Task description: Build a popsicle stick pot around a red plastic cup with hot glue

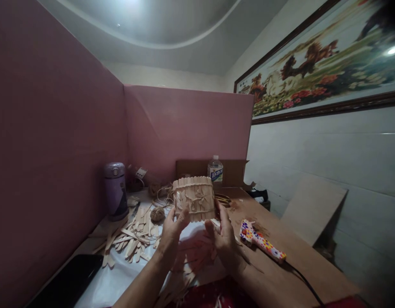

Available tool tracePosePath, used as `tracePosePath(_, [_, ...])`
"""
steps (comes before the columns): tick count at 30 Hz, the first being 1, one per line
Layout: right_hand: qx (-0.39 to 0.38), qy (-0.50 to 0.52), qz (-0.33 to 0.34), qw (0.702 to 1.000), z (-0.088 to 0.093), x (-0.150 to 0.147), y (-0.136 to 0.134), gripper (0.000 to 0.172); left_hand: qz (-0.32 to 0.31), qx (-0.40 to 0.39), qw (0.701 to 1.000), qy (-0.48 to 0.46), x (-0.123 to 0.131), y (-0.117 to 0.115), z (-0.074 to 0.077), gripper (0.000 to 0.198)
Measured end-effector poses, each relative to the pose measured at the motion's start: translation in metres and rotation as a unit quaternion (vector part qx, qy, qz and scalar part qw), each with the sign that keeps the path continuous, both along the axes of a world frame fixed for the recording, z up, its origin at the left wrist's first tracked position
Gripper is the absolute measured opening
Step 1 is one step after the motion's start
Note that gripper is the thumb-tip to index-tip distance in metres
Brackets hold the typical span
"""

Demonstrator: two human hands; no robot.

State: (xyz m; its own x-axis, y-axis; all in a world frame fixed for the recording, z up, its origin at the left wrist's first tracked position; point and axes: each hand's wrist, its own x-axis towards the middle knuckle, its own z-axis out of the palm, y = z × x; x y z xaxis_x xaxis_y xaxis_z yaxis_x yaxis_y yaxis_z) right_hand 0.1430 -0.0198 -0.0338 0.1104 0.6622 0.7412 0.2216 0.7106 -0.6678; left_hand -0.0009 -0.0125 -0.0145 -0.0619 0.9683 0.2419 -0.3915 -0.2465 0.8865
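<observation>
Above the bench [274, 233], I grasp the craft-stick piece [193, 200], its sticks [197, 191] upright, my left hand [172, 229] at its lower left corner, my right hand [225, 235] at its right edge.

We see a pale tan, ribbed piece of upright wooden sticks [191, 191], crossed by two beige twine bands [192, 185]. Near the right edge of the brown surface [313, 261], we find a white, pistol-shaped glue gun [260, 241] patterned with multicoloured flowers, its cord [301, 277] black. Toward the left edge, we have a lavender cylindrical flask [114, 188] with a dark lower patch [122, 208], cream flat wooden sticks [136, 234] and a brown twine ball [157, 214]; at the far edge, a clear plastic bottle [215, 164] wears a blue, green and white label [217, 173].
</observation>
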Motion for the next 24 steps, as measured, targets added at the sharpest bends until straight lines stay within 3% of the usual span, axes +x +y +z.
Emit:
tracePosePath(9, [-0.025, -0.011, 0.001, 1.0, -0.002, 0.003, -0.004, 0.073, 0.024, -0.044, 0.996, -0.075, -0.003, 0.004, -0.002, 0.059])
tracePosePath(15, [0.011, -0.048, -0.012, 0.999, -0.006, 0.002, -0.003, 0.07, -0.016, -0.018, 0.995, -0.093, -0.004, -0.001, 0.002, 0.042])
tracePosePath(24, [0.099, -0.156, -0.041, 0.982, -0.003, 0.002, -0.013, 0.067, -0.019, -0.072, 0.983, -0.168, -0.009, 0.001, 0.007, 0.04])
